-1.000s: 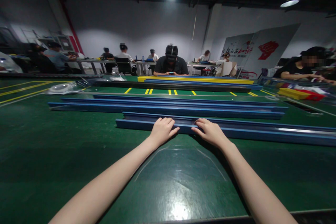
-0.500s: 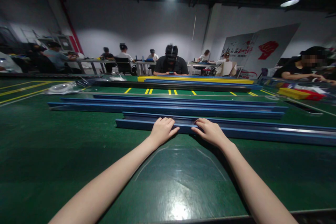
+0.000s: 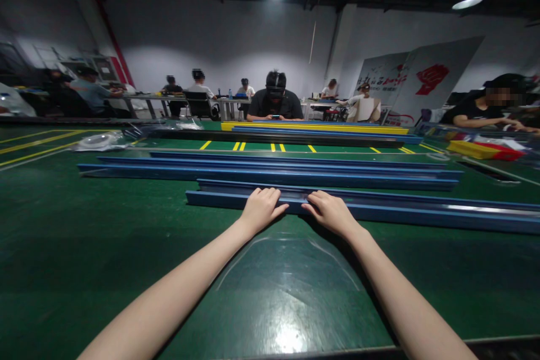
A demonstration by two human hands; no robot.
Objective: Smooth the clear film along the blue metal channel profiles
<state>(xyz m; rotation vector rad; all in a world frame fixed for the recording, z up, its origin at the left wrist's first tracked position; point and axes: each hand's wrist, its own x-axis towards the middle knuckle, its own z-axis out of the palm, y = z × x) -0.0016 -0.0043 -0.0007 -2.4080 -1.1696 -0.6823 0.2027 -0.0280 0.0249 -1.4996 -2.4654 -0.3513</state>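
Note:
A long blue U-shaped channel (image 3: 422, 215) lies across the green table, its open side up, and runs off the right edge of the view. My left hand (image 3: 262, 209) grips its near wall, with the thumb in front and the fingers curled over into the channel. A short way to the right, my right hand (image 3: 331, 211) holds the same wall in a like manner. The fingertips of both hands are partly hidden inside the channel.
Just beyond lie more blue channels (image 3: 270, 178). Farther back are a black bar (image 3: 274, 138) and a yellow channel (image 3: 316, 127). A clear plastic bag (image 3: 97, 141) is at left, a yellow tray (image 3: 472, 149) and a dark phone-like slab (image 3: 488, 171) at right. A person (image 3: 275, 98) sits opposite.
My right hand has slid slightly left along the channel, closer to my left hand. My left hand and the channel have stayed in place.

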